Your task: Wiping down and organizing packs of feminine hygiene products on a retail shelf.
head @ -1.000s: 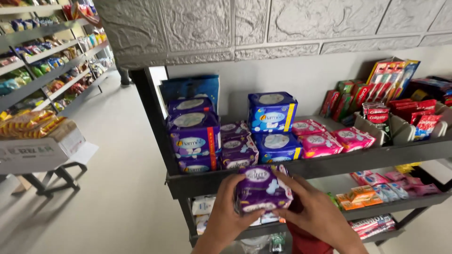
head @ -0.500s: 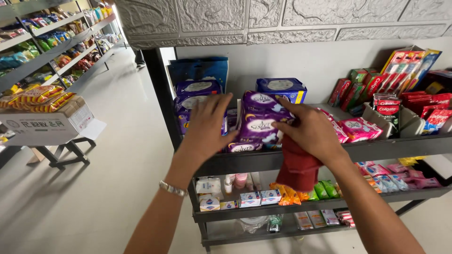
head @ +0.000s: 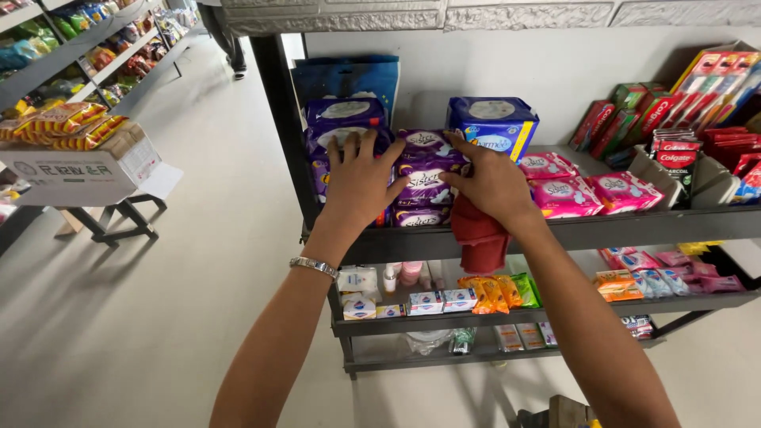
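Hands up on the top shelf, both arms stretched forward and slightly upward from the bottom of the view. Left hand (head: 361, 178) lies flat, palm down, fingers (head: 369, 147) spread wide over the stack of purple soft plastic pad packs (head: 424, 170), its fingertips also reaching the dark blue-purple pack (head: 342, 111) standing just behind on the left. A silver metal bracelet (head: 313, 266) sits on that wrist. Right hand (head: 491, 182) comes in from the other side, palm down, fingers curled against the right edge of the same purple stack, pressing on it rather than pinching it; a red cloth (head: 479, 238) is tucked under the heel of this hand and hangs over the shelf's front lip. The purple packs sit stacked on the dark metal top shelf (head: 634, 226), between the two hands, near the shelf's left end. Just behind the right hand stands a blue rectangular pack (head: 495, 123); to its right lie pink flat packs (head: 587, 190), and further right, red toothpaste boxes (head: 674, 150). Below, a lower shelf (head: 555, 315) carries small boxes and orange and green sachets (head: 499, 292). Far left, a white cardboard box (head: 79, 170) of yellow snack bags rests on a stand.
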